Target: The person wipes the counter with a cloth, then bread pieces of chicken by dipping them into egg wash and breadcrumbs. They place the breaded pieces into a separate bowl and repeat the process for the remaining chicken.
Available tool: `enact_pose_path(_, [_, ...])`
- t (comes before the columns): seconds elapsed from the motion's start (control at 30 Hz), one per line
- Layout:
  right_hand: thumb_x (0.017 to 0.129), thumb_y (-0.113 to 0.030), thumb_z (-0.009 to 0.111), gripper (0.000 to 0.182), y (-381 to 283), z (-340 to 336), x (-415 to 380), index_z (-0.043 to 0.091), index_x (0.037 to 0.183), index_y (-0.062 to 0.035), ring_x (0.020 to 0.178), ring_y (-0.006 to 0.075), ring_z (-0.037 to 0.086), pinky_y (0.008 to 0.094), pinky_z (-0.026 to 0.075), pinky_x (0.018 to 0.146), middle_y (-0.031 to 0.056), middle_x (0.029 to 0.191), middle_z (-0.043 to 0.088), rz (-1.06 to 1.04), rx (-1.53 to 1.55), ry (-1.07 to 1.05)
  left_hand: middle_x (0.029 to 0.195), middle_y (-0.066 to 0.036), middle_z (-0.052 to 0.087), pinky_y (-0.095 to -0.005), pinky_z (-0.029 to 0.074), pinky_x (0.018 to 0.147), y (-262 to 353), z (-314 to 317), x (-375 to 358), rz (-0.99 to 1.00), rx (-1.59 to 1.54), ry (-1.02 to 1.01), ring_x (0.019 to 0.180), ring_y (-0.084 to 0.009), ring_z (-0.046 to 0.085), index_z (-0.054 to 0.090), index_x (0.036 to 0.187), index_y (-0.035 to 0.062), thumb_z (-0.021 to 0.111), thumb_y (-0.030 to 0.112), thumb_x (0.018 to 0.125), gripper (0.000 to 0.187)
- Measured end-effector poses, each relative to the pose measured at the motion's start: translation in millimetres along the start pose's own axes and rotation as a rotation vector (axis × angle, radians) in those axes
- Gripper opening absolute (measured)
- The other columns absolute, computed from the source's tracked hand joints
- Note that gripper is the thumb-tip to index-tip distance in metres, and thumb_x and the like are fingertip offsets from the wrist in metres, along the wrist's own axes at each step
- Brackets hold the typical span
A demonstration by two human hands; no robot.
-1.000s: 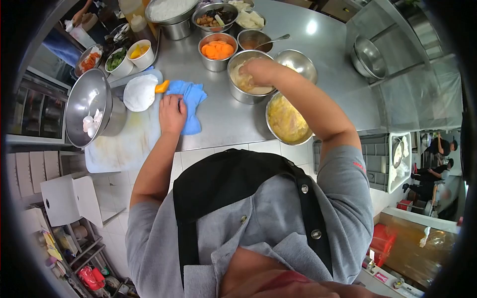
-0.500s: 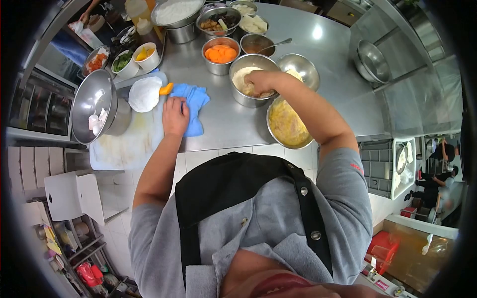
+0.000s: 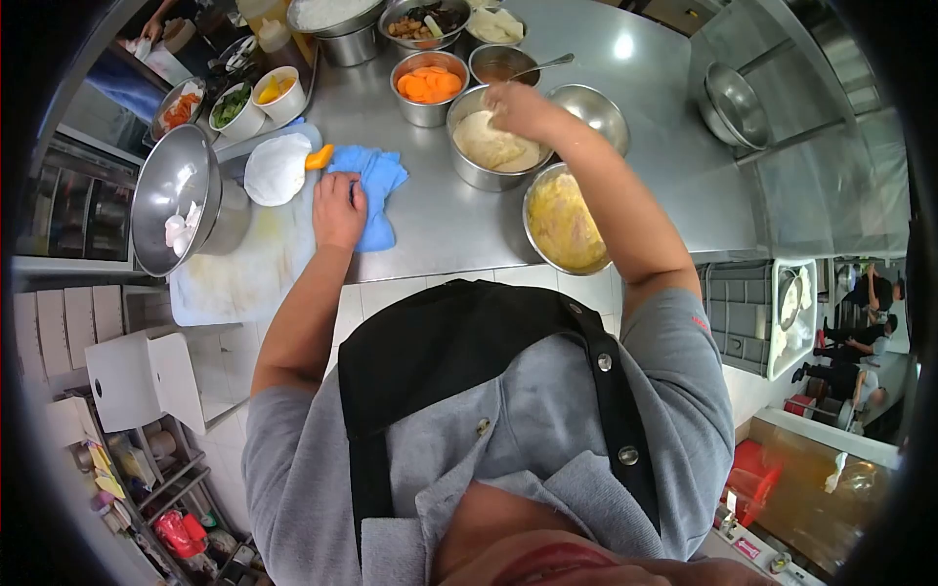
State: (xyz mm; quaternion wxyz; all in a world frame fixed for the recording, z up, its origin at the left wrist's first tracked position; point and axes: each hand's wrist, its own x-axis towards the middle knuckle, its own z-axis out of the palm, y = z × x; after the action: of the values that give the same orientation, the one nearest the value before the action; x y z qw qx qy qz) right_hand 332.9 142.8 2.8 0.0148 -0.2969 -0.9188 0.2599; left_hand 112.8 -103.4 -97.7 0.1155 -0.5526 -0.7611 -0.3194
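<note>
My left hand [image 3: 339,209] lies at the edge of the cutting board [image 3: 234,288], fingers loosely curled, touching the blue cloth [image 3: 379,186]. Above the steel pot [image 3: 489,178] of pale flour or batter [image 3: 484,145], my right hand [image 3: 520,109] is raised at its far rim, fingers bent down and together; whatever they may hold is too small to make out. A bowl of yellow mixture [image 3: 565,230] stands nearer me, partly under my right forearm. Behind that arm is a steel bowl [image 3: 596,115]. The white disc [image 3: 277,171] with an orange handle rests on the board.
A tilted steel bowl [image 3: 176,195] with white pieces stands at the left. Sliced carrots [image 3: 428,84], a pot with a spoon [image 3: 503,64] and several ingredient containers line the back. A plastic sheet [image 3: 831,195] hangs at the right. A co-worker's hand [image 3: 152,29] shows at top left.
My right hand has lifted out of the pale contents toward the pot's far rim. My left hand stays beside the cloth. The whole view has shifted slightly.
</note>
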Motion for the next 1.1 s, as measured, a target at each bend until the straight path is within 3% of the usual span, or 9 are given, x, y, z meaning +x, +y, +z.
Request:
enact_pose_path(0.27, [0.074,-0.011,0.058,0.019,6,13,1,0.061,0.093,-0.0054,0.082,0.0272,0.060,0.0361,0.047,0.073,0.0138,0.091,0.064,-0.066,-0.045,0.032,0.093,-0.010,0.055,-0.0400,0.042,0.081,-1,2,1,-0.013,-0.003,0.010,0.090,-0.0315,0.051,0.058,0.091,0.0075,0.055,0.011,0.079,0.013])
enact_pose_path(0.37, [0.075,-0.013,0.061,0.022,-8,3,-6,0.061,0.096,-0.0048,0.083,0.0242,0.061,0.0334,0.047,0.077,0.0101,0.088,0.064,0.102,0.324,-0.035,0.093,-0.010,0.055,-0.0400,0.043,0.081,-3,2,-2,-0.012,-0.001,0.009,0.090,-0.0308,0.051,0.059,0.092,0.0089,0.056,0.011,0.078,0.014])
enact_pose_path(0.47, [0.076,-0.018,0.060,0.021,2,30,3,0.062,0.094,-0.0060,0.081,0.0212,0.061,0.0323,0.046,0.076,0.0087,0.086,0.065,0.003,0.006,-0.366,0.094,-0.009,0.055,-0.0400,0.043,0.080,-3,4,-1,-0.019,0.004,0.000,0.090,-0.0304,0.052,0.058,0.091,0.0096,0.056,0.012,0.078,0.014])
enact_pose_path(0.57, [0.077,-0.021,0.058,0.015,11,33,9,0.064,0.084,-0.0098,0.076,0.0177,0.059,0.0330,0.046,0.071,0.0043,0.079,0.063,-0.013,0.034,-0.201,0.093,-0.009,0.056,-0.0399,0.043,0.080,-5,6,2,-0.017,0.000,0.021,0.089,-0.0306,0.052,0.058,0.091,0.0095,0.056,0.012,0.078,0.014])
enact_pose_path(0.7, [0.075,-0.021,0.061,0.018,-21,-14,-1,0.063,0.087,-0.0072,0.075,0.0132,0.058,0.0313,0.046,0.071,0.0043,0.076,0.061,0.104,0.236,-0.197,0.093,-0.009,0.056,-0.0400,0.044,0.078,-4,3,-1,0.001,0.007,0.015,0.088,-0.0307,0.052,0.059,0.090,0.0094,0.056,0.012,0.077,0.013])
enact_pose_path(0.73, [0.075,-0.021,0.062,0.028,-12,-10,6,0.061,0.100,-0.0072,0.087,0.0233,0.059,0.0356,0.046,0.081,0.0120,0.092,0.064,0.102,0.223,-0.227,0.093,-0.009,0.056,-0.0400,0.044,0.078,-4,4,0,0.005,0.007,0.019,0.088,-0.0307,0.052,0.059,0.090,0.0094,0.056,0.012,0.077,0.013])
enact_pose_path(0.83, [0.075,-0.021,0.061,0.036,14,19,20,0.058,0.108,-0.0082,0.096,0.0276,0.058,0.0374,0.044,0.086,0.0142,0.103,0.061,-0.024,-0.278,-0.323,0.092,-0.009,0.056,-0.0400,0.044,0.078,-6,6,-2,0.009,0.003,0.034,0.087,-0.0307,0.052,0.059,0.090,0.0094,0.056,0.011,0.077,0.014])
enact_pose_path(0.93, [0.072,-0.020,0.062,0.045,15,37,3,0.053,0.116,-0.0097,0.103,0.0310,0.056,0.0383,0.043,0.088,0.0157,0.111,0.058,0.057,-0.320,-0.308,0.093,-0.009,0.056,-0.0399,0.043,0.079,-5,4,-2,0.008,-0.008,0.029,0.088,-0.0310,0.051,0.058,0.091,0.0089,0.056,0.011,0.077,0.014])
enact_pose_path(1.1, [0.068,-0.017,0.065,0.047,10,31,5,0.053,0.114,-0.0098,0.103,0.0314,0.056,0.0382,0.044,0.086,0.0158,0.110,0.058,0.109,-0.136,-0.428,0.092,-0.009,0.056,-0.0396,0.043,0.078,-6,5,0,0.020,-0.002,0.029,0.087,-0.0308,0.051,0.058,0.090,0.0091,0.056,0.011,0.077,0.014])
